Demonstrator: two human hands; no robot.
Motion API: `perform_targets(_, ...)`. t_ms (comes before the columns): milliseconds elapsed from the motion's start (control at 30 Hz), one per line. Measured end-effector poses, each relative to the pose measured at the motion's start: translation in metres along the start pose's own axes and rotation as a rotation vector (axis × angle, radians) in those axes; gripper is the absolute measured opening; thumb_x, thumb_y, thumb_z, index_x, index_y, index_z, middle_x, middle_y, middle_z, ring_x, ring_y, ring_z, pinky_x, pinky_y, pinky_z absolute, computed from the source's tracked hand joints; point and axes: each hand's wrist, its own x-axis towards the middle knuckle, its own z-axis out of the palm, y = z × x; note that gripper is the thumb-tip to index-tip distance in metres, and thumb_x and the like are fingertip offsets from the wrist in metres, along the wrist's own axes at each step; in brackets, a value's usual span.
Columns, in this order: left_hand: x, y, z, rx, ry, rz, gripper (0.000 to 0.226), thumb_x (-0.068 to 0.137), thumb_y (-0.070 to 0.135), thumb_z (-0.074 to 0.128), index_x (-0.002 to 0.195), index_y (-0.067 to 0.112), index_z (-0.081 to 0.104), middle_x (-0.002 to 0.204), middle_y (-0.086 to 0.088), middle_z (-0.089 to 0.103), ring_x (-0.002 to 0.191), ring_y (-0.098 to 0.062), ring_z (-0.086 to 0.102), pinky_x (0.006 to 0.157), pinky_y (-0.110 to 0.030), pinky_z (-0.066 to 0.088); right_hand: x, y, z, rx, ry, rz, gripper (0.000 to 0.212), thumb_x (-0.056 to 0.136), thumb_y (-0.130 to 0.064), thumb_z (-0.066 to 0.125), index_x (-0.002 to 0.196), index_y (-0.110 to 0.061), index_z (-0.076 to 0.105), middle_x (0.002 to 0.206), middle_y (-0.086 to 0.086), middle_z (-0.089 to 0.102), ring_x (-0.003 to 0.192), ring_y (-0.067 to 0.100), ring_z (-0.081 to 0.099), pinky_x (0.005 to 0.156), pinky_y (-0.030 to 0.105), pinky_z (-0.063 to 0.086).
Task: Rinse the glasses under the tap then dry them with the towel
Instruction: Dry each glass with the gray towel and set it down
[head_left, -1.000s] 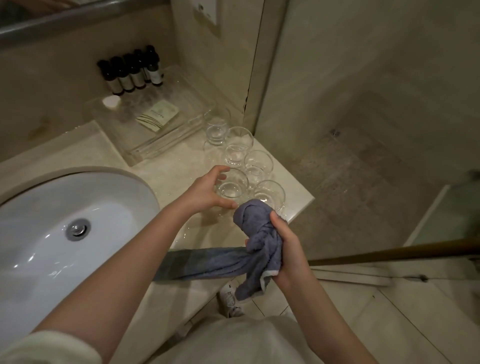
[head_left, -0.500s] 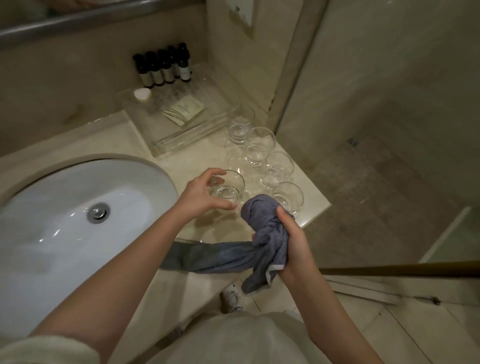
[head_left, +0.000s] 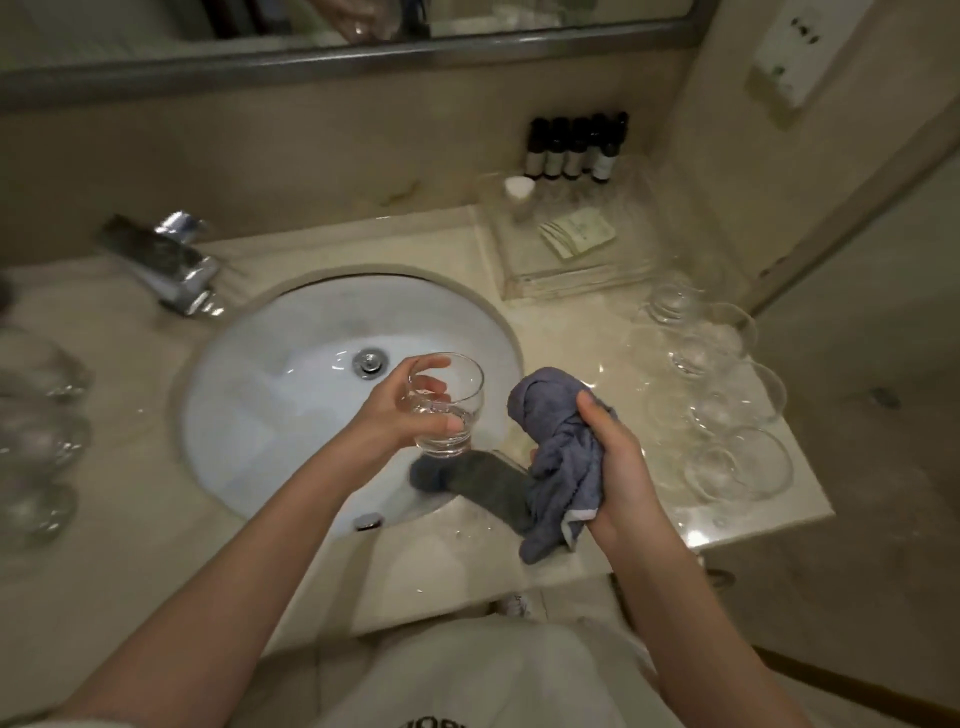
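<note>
Gripping a glass (head_left: 447, 402), left hand (head_left: 400, 410); right hand (head_left: 615, 457) clutches towel (head_left: 558, 447); bottle (head_left: 602, 156) labels unreadable.

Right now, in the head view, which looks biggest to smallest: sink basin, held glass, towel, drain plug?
1. Sink basin
2. Towel
3. Held glass, though nearer the camera than the basin, so flattered
4. Drain plug

Hotel-style bathroom. White undermount basin (head_left: 291, 415) set in beige marble counter (head_left: 561, 332), chrome tap (head_left: 166, 265) at back left, mirror (head_left: 332, 26) along wall above. Row of small dark toiletry bottles (head_left: 574, 148) and paper sachets (head_left: 576, 236) on clear tray (head_left: 561, 283). Clear drinking glasses (head_left: 722, 395) grouped on counter at right, more at left edge. Tiled floor (head_left: 857, 597) below.
</note>
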Motion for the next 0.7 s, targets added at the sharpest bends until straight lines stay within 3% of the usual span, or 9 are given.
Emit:
perform_targets(67, -0.011, -0.003, -0.017, -0.026, 0.041, 0.004, 0.079, 0.042, 0.029, 0.084, 0.117, 0.035, 0.060, 0.110, -0.001, 0.054, 0.101, -0.018, 0.061, 0.079, -0.032, 0.052, -0.002, 0.006, 0.018, -0.041, -0.077, -0.003, 0.053, 0.074, -0.030, 0.065, 0.118, -0.001, 0.059, 0.091, 0.015, 0.067, 0.067, 0.017, 0.066, 0.057, 0.027, 0.054)
perform_targets(233, -0.038, -0.008, -0.045, -0.105, 0.114, 0.006, 0.080, 0.041, 0.028, 0.083, 0.116, 0.026, 0.055, 0.110, -0.005, 0.064, 0.091, -0.017, 0.065, 0.074, -0.034, 0.053, -0.007, 0.022, 0.055, -0.281, -0.197, -0.098, 0.021, 0.084, -0.021, 0.060, 0.102, -0.011, 0.059, 0.092, 0.006, 0.070, 0.076, 0.013, 0.068, 0.063, 0.021, 0.054)
perform_targets(400, -0.061, -0.014, -0.069, -0.174, 0.138, 0.007, 0.068, 0.046, 0.027, 0.081, 0.108, 0.021, 0.055, 0.108, -0.006, 0.065, 0.081, -0.017, 0.067, 0.061, -0.034, 0.056, -0.012, 0.038, 0.082, -0.383, -0.279, -0.114, 0.040, 0.072, -0.025, 0.063, 0.107, -0.006, 0.058, 0.091, 0.006, 0.068, 0.077, 0.011, 0.068, 0.065, 0.020, 0.054)
perform_targets(567, -0.076, -0.018, -0.088, -0.165, 0.167, -0.001, 0.062, 0.048, 0.029, 0.081, 0.106, 0.024, 0.060, 0.104, -0.008, 0.067, 0.083, -0.019, 0.066, 0.061, -0.035, 0.055, -0.012, 0.052, 0.093, -0.431, -0.301, -0.095, 0.035, 0.072, -0.020, 0.076, 0.102, -0.010, 0.061, 0.091, 0.007, 0.069, 0.076, 0.012, 0.069, 0.063, 0.021, 0.054)
perform_targets(700, -0.084, -0.020, -0.099, -0.226, 0.163, -0.030, 0.055, 0.050, 0.028, 0.082, 0.103, 0.028, 0.068, 0.108, -0.008, 0.056, 0.085, -0.025, 0.060, 0.070, -0.041, 0.054, -0.011, 0.060, 0.097, -0.473, -0.326, -0.107, 0.031, 0.072, -0.027, 0.065, 0.099, -0.011, 0.063, 0.093, 0.008, 0.069, 0.079, 0.013, 0.069, 0.067, 0.021, 0.054)
